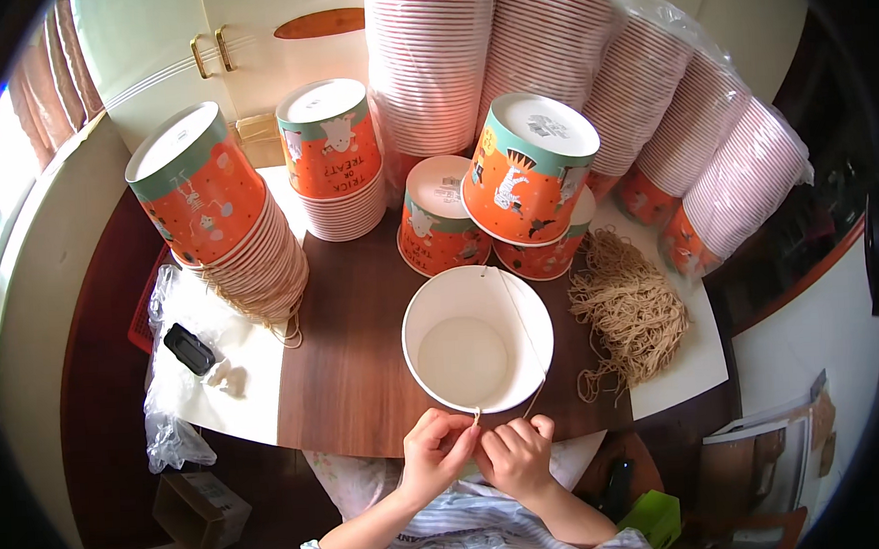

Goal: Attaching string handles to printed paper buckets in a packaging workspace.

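A white-lined paper bucket [477,356] stands mouth up at the table's near edge. A thin beige cord [523,315] runs from a hole in its far rim across the mouth and over the right side of the near rim. At the near rim my left hand [436,456] pinches a short piece of this cord between thumb and fingertips. Close beside it, my right hand [516,456] is closed with its fingers curled; the cord runs down to it. The fingers partly hide how the cord lies there.
Upturned orange paper buckets [531,172] stand behind the open one. Two nested stacks, a taller stack [211,206] and a shorter stack [331,157], are at left. Tall plastic-wrapped bucket stacks [547,49] fill the back. A cord heap [633,315] lies right; a black tray [189,349] left.
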`<state>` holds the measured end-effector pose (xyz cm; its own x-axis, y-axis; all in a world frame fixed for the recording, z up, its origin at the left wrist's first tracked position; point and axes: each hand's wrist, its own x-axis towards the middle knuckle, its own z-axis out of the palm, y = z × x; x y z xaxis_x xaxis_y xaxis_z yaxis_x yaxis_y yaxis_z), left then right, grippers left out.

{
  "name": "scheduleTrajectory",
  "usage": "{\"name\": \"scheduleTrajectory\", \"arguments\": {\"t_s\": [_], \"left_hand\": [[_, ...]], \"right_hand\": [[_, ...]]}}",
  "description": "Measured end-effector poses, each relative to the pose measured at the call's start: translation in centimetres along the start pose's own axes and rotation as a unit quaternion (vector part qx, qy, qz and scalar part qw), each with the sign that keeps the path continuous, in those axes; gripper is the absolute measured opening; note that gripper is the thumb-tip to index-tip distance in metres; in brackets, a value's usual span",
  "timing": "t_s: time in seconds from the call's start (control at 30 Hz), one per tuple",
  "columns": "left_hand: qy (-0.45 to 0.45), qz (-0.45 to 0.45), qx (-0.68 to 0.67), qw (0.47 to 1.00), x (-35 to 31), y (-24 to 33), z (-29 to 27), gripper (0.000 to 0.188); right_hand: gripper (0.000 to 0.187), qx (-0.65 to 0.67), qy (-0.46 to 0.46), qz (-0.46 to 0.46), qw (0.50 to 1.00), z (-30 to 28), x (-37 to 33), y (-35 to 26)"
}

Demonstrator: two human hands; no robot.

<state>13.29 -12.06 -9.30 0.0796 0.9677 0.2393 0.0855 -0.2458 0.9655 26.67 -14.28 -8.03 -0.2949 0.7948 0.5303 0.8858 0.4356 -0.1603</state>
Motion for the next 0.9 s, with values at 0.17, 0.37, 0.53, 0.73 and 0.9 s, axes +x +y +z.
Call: {"name": "scheduleTrajectory", "arguments": {"t_s": [0.17,0.37,0.53,0.73,0.9], "left_hand": [[0.018,-0.022,-0.001,1.0,0.2,0.7,0.5,0.005],[0.028,-0.113,-0.111,0.987,0.0,0.0,0.6,0.006],[0.042,-0.136,-0.193,0.971,0.5,0.5,0.6,0.008],[0.081,-0.152,-0.212,0.962,0.6,0.6,1.2,0.009],[0.065,-0.166,-0.285,0.942,0.7,-0.5,0.8,0.008]], "right_hand": [[0.022,0.004,0.007,-0.006,1.0,0.2,0.0,0.1],[0.014,0.007,0.012,-0.023,1.0,0.5,0.0,0.1],[0.004,0.013,0.013,-0.021,1.0,0.8,0.1,0.3],[0.007,0.006,0.016,-0.042,0.999,0.7,0.5,0.1],[0.006,-0.011,-0.017,-0.034,0.999,0.3,0.6,0.4]]}}
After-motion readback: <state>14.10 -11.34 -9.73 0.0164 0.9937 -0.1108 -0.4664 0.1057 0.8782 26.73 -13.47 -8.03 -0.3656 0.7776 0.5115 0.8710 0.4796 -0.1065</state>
